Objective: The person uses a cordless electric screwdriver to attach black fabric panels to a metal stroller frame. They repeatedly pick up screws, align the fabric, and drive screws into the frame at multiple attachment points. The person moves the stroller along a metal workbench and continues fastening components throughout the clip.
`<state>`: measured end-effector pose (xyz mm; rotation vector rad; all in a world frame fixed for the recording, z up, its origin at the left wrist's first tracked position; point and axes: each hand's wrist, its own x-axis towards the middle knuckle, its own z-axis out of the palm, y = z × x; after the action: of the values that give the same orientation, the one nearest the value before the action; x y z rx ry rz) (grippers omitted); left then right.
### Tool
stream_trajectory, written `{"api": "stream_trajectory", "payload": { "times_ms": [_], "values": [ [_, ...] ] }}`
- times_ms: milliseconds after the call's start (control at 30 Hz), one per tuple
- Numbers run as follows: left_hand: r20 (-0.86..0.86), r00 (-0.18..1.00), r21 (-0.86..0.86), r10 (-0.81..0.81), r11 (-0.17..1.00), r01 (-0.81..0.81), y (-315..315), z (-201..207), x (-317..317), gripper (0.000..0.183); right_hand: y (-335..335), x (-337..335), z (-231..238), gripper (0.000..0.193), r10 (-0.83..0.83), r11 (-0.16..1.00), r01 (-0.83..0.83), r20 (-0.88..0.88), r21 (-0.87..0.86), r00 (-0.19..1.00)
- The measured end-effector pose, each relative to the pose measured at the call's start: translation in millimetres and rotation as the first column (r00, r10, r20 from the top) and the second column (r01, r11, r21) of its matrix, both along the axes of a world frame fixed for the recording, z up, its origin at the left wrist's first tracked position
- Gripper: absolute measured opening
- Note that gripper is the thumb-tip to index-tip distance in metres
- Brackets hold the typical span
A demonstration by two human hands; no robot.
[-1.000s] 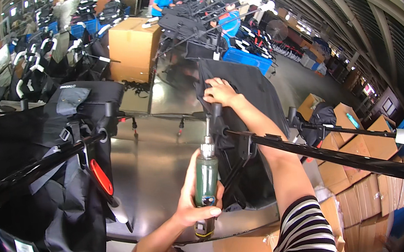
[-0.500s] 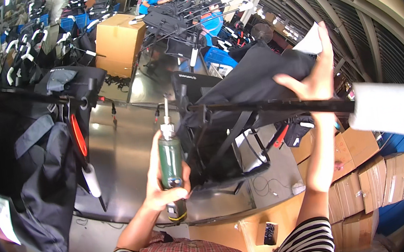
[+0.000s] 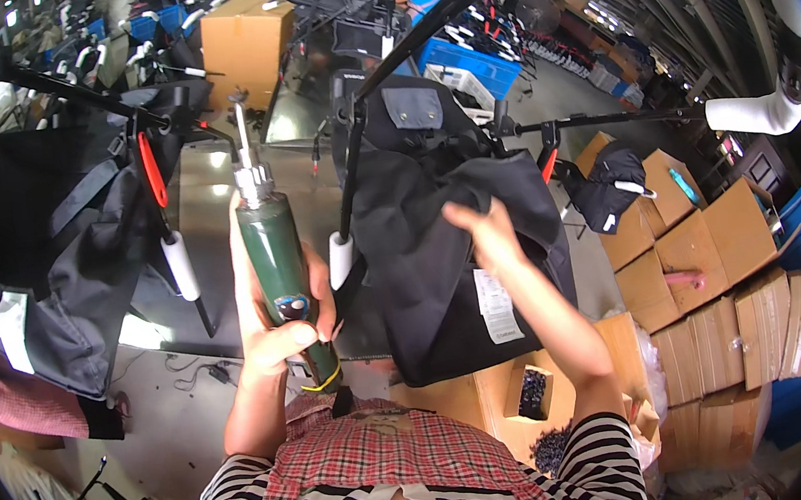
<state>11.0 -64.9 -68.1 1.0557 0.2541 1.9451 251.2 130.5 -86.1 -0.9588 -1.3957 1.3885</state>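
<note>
Green screwdriver (image 3: 275,250) in left hand (image 3: 274,337); right hand (image 3: 493,239) now lower, at fabric (image 3: 407,224), grip unclear

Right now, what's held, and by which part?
The left hand grips the green cylindrical power screwdriver around its body. The right hand is at the black fabric; whether it grips cannot be told.

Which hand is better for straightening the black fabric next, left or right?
Probably the right hand: it's at the black fabric and holds no tool. The left hand is wrapped around the green power screwdriver.
</note>
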Motion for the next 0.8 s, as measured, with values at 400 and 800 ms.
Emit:
{"api": "stream_trajectory", "payload": {
  "times_ms": [400,800],
  "values": [
    [-0.012,0.999,0.001,0.051,0.999,-0.051,0,-4,-9,0.107,-7,-91,188,0.025,-0.136,0.518,0.034,0.043,0.854,0.99],
    [-0.035,0.999,-0.006,-0.025,1.0,0.024,19,7,-17,0.129,3,-95,196,0.012,0.011,0.339,0.009,-0.014,0.941,1.0]
  ]
}}
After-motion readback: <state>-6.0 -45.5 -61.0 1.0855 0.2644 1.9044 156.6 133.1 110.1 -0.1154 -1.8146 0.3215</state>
